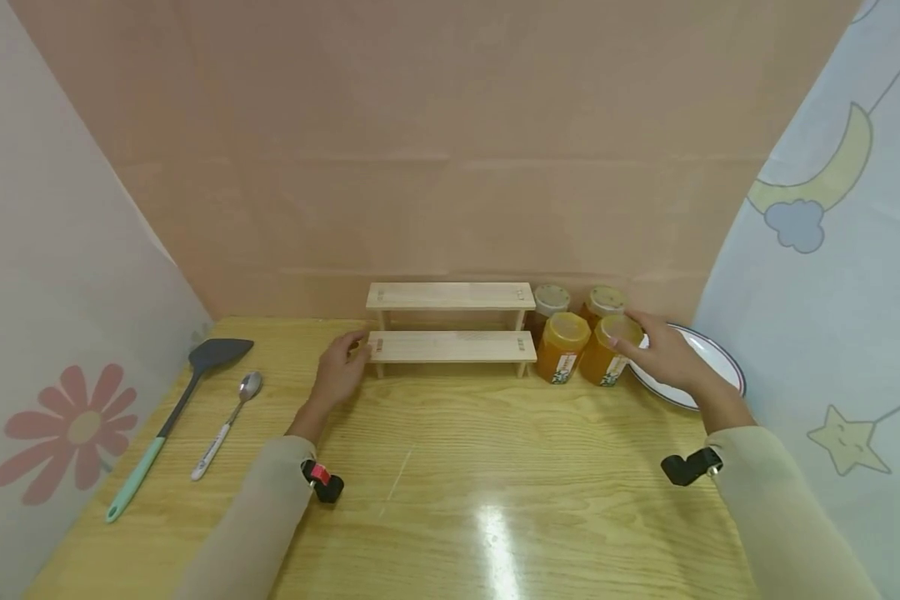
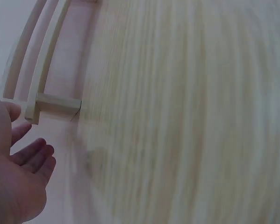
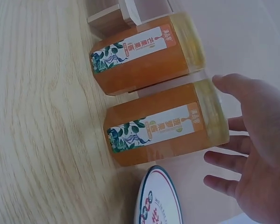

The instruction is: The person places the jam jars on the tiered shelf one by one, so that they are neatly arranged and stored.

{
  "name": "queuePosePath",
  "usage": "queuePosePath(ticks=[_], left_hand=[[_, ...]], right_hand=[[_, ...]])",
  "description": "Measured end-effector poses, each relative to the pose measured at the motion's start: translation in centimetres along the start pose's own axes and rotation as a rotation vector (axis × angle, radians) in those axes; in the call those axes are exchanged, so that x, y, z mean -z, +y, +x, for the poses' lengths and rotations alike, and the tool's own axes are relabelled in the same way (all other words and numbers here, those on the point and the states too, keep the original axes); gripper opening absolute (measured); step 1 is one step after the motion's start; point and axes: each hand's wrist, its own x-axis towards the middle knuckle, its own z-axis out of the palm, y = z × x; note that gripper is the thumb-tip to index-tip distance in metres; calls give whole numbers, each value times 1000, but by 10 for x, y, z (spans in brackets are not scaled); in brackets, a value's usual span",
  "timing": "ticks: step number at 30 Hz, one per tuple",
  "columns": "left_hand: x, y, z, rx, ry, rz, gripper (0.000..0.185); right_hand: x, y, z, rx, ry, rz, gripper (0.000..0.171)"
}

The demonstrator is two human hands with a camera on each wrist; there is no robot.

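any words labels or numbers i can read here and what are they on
No text can be read for certain.
Front jar: white label strip with an orange character line and leaf art, too small to read.
Second jar: the same kind of label, also too small.
Plate: red and blue rim marks, cut off and unreadable.
Wooden rack, spatula, spoon: no text visible.

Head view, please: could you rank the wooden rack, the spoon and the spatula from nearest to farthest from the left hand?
1. Wooden rack: right beside the left hand, at its fingertips.
2. Spoon: to the hand's left on the table.
3. Spatula: farther left, beyond the spoon.
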Motion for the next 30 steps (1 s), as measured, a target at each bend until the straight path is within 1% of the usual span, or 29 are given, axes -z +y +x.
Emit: queuePosePath(ticks=[5, 9, 12, 15, 20, 21, 23, 25, 28, 30], left_hand=[[-9, -6, 6, 34, 67, -140, 39], [-14, -10, 8, 42, 116, -203, 36], [-15, -12, 8, 39, 132, -235, 35], [-15, -15, 7, 37, 132, -278, 35], [-10, -26, 5, 40, 105, -343, 36], [-8, -26, 4, 47, 98, -353, 37], [-5, -20, 1, 48, 87, -363, 38], [-5, -20, 1, 37, 93, -381, 37], [-8, -19, 2, 15, 98, -382, 36], [-14, -26, 5, 1, 111, -394, 35]], right_hand=[[-3, 8, 4, -36, 16, 44, 86], [-4, 10, 4, -77, 19, 92, 89], [-6, 12, 4, -101, 14, 121, 92], [-9, 13, 4, -105, 18, 129, 94], [-16, 11, 7, -115, 37, 150, 92], [-16, 10, 7, -118, 40, 149, 92], [-16, 7, 6, -128, 45, 170, 92], [-15, 6, 5, -123, 66, 192, 89], [-14, 7, 3, -115, 103, 219, 85], [-15, 10, 3, -110, 129, 218, 81]])
